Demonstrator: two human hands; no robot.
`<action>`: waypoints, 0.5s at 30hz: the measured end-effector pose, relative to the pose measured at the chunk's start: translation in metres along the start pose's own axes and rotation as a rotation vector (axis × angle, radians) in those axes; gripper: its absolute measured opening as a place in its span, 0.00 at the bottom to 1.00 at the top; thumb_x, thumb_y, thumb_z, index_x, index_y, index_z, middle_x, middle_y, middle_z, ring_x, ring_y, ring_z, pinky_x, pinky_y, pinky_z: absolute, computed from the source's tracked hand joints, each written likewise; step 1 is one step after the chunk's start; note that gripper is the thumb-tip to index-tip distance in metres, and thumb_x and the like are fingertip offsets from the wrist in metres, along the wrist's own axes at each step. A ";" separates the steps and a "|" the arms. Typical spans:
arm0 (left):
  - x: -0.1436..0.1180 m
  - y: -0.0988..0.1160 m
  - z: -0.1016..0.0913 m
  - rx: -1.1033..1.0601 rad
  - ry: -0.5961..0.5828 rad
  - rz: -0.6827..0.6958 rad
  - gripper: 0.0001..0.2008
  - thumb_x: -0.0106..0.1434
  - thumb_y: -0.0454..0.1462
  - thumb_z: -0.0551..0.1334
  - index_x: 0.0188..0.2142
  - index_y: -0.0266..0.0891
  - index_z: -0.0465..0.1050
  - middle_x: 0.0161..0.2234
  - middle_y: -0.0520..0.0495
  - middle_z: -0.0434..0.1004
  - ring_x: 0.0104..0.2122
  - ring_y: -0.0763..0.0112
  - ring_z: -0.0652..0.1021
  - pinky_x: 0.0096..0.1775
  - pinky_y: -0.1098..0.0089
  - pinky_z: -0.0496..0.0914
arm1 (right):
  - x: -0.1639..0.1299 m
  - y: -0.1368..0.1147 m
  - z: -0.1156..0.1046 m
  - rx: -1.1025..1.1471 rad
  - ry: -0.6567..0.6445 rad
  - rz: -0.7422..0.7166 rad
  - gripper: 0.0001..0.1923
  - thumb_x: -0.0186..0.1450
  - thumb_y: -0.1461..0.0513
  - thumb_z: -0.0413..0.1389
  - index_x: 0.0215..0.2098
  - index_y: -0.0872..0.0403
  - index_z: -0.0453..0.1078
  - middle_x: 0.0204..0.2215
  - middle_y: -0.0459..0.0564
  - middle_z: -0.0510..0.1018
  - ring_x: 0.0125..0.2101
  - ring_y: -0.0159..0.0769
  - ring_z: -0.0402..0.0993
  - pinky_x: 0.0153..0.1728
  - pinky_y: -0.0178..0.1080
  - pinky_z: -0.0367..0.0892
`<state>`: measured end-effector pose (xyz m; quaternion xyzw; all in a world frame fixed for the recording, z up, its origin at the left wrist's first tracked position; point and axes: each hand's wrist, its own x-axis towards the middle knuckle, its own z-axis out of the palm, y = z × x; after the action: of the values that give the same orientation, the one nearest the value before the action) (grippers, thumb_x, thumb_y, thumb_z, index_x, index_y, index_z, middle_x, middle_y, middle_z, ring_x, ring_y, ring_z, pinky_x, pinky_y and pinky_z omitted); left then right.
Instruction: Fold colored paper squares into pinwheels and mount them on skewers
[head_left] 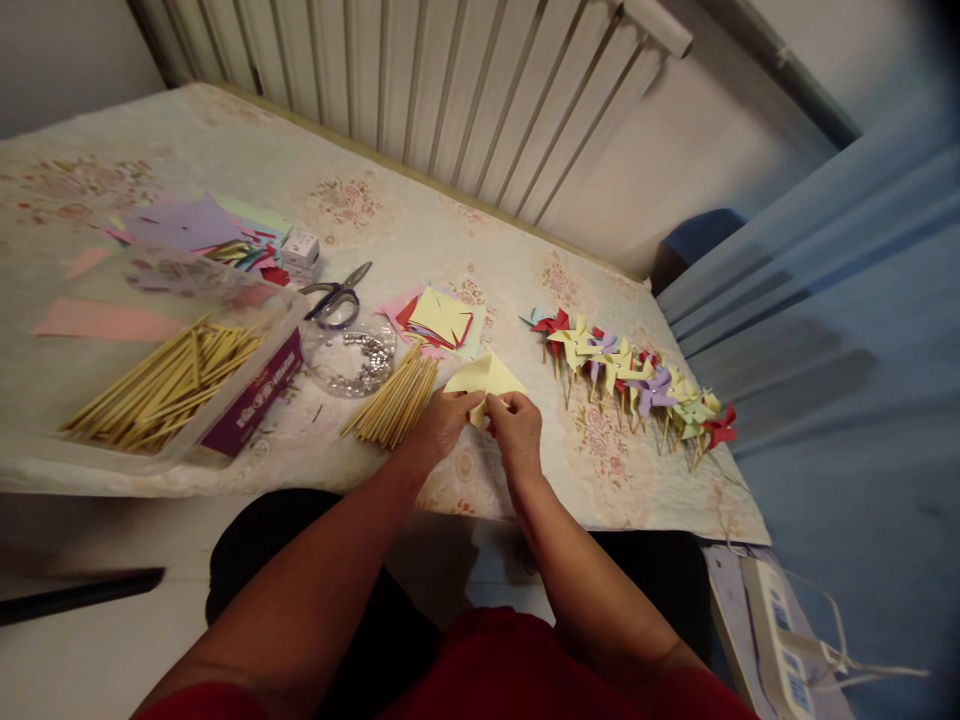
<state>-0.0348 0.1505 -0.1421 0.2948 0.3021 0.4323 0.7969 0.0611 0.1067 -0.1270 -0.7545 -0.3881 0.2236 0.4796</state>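
Note:
My left hand (pixel 442 422) and my right hand (pixel 516 428) both pinch a pale yellow paper square (pixel 484 378) just above the flowered tablecloth (pixel 420 240). The paper is partly folded, its near corner hidden between my fingers. Left of my hands lies a bundle of wooden sticks (pixel 394 402). A row of finished paper pinwheels (pixel 630 375) in red, yellow, purple and green stretches to the right. A stack of cut coloured squares (pixel 439 320) lies behind the yellow paper.
A clear plastic box (pixel 259 350) with many sticks stands at the left, and a round clear dish of pins (pixel 352 358) next to it. Scissors (pixel 339 297) lie behind the dish. Coloured paper sheets (pixel 180 225) lie far left. A power strip (pixel 776 640) sits lower right.

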 end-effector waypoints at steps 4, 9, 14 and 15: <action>0.000 -0.001 -0.001 -0.002 -0.037 0.011 0.08 0.47 0.38 0.67 0.27 0.36 0.74 0.22 0.52 0.74 0.28 0.70 0.74 0.33 0.71 0.66 | 0.000 0.000 0.000 -0.014 0.006 -0.002 0.12 0.56 0.55 0.57 0.20 0.52 0.65 0.14 0.41 0.69 0.18 0.32 0.65 0.24 0.34 0.59; 0.003 -0.004 -0.002 -0.032 -0.042 0.008 0.11 0.46 0.38 0.68 0.30 0.35 0.75 0.23 0.52 0.75 0.29 0.70 0.75 0.33 0.71 0.66 | 0.001 0.002 0.000 -0.026 0.009 -0.012 0.12 0.56 0.55 0.56 0.20 0.52 0.66 0.14 0.41 0.69 0.19 0.32 0.65 0.24 0.35 0.59; 0.002 -0.005 -0.001 0.013 -0.011 0.020 0.11 0.46 0.38 0.68 0.28 0.33 0.75 0.22 0.51 0.74 0.26 0.71 0.73 0.32 0.71 0.65 | 0.000 0.001 0.000 -0.039 0.006 -0.008 0.11 0.56 0.55 0.56 0.20 0.52 0.66 0.15 0.41 0.69 0.20 0.32 0.65 0.25 0.35 0.59; 0.002 -0.004 -0.001 0.027 -0.011 0.021 0.11 0.46 0.38 0.68 0.28 0.33 0.75 0.22 0.51 0.74 0.26 0.72 0.73 0.31 0.71 0.65 | -0.002 0.000 0.000 -0.040 0.006 -0.009 0.11 0.56 0.55 0.56 0.20 0.52 0.66 0.16 0.41 0.69 0.20 0.32 0.65 0.25 0.35 0.60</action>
<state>-0.0324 0.1506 -0.1464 0.3109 0.3002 0.4348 0.7900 0.0601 0.1052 -0.1272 -0.7628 -0.3946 0.2114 0.4667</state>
